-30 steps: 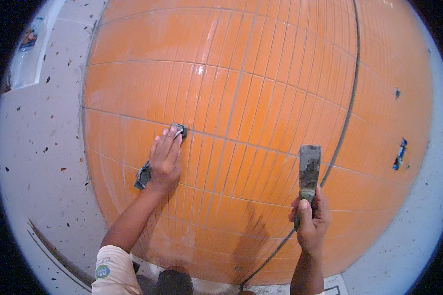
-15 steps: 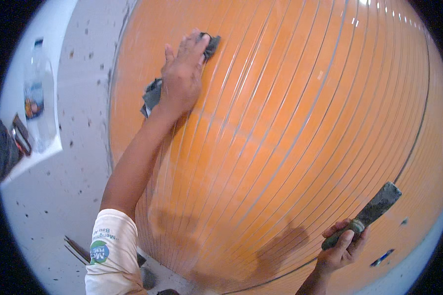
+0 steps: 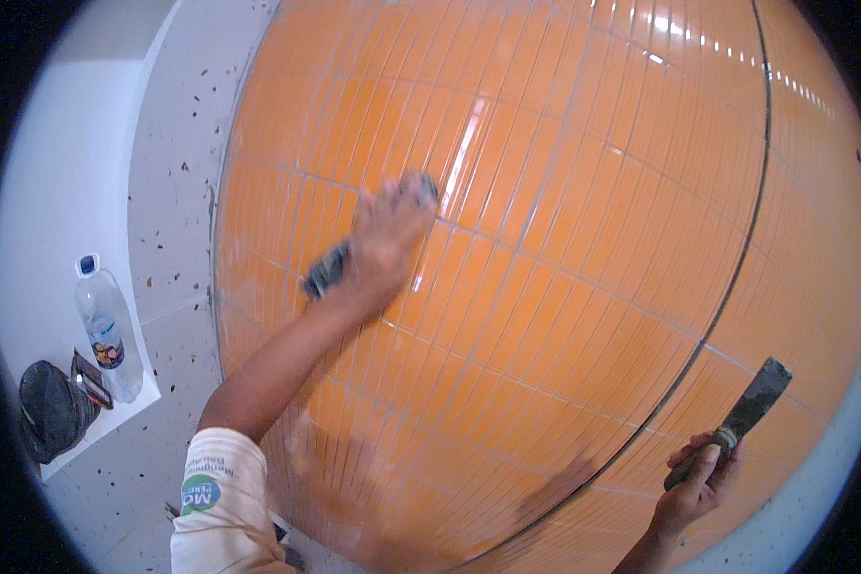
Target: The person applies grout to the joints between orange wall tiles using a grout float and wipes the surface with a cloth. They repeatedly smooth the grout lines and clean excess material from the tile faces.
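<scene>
My left hand (image 3: 383,249), slightly blurred by motion, presses a dark grey cloth (image 3: 325,271) flat on the glossy orange tiled wall (image 3: 507,316). The cloth shows past the fingertips and beside the wrist; its middle is hidden beneath the palm. At the lower right, my right hand (image 3: 695,488) is closed round the handle of a putty knife (image 3: 758,397). Its flat, stained blade points up and to the right, in front of the tiles. Narrow grooves and pale joint lines run over the wall.
On a white ledge (image 3: 148,390) at the left stand a clear plastic bottle (image 3: 103,320) with a blue cap, a phone-like object (image 3: 93,383) and a dark rounded bundle (image 3: 53,411). A grey speckled wall strip (image 3: 177,191) borders the tiles. A dark joint (image 3: 737,277) curves down the right side.
The view has shifted, so more of the ledge shows. My left hand and the cloth now lie lower on the wall. My right hand keeps its hold on the putty knife.
</scene>
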{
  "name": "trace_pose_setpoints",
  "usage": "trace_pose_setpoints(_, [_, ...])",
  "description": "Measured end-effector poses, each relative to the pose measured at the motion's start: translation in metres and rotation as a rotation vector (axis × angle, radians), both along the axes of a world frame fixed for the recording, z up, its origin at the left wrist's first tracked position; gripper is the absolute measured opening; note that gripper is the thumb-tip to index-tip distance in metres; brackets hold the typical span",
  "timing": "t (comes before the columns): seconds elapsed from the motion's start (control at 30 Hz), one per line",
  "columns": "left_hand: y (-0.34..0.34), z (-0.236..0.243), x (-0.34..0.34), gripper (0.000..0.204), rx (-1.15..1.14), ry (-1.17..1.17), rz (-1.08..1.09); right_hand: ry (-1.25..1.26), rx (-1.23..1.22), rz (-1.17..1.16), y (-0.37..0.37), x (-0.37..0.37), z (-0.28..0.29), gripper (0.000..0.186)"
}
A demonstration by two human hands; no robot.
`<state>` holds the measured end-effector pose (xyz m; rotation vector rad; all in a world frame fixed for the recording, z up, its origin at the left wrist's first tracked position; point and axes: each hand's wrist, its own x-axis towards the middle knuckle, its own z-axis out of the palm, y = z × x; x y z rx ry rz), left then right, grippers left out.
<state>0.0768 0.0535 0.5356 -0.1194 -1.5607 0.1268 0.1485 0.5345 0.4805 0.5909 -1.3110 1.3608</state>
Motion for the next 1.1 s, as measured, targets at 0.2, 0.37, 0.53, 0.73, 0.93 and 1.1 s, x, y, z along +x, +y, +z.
trace_pose_setpoints(0.2, [-0.034,0.106,0.022,0.044,0.047,0.079,-0.124,-0.003,0.065,0.066,-0.018,0.019,0.050,0.034])
trace_pose_setpoints(0.37, [-0.062,0.254,0.000,0.041,0.166,0.363,-0.081,0.005,0.191,-0.010,-0.018,0.034,0.072,0.036])
trace_pose_setpoints(0.53, [-0.063,0.340,0.008,0.034,0.229,0.334,-0.322,0.053,0.061,-0.120,-0.022,0.054,0.077,0.040])
trace_pose_setpoints(0.73, [-0.001,0.322,-0.022,0.039,-0.349,0.306,-0.201,0.024,-0.025,-0.241,-0.053,0.058,0.070,0.038])
trace_pose_setpoints(0.93, [-0.117,0.378,0.018,0.040,0.203,0.223,-0.076,0.030,-0.059,-0.341,-0.048,0.073,0.057,0.036])
trace_pose_setpoints(1.1, [-0.021,0.359,-0.033,0.038,-0.210,0.223,-0.627,0.016,-0.155,-0.310,-0.065,0.079,0.066,0.032])
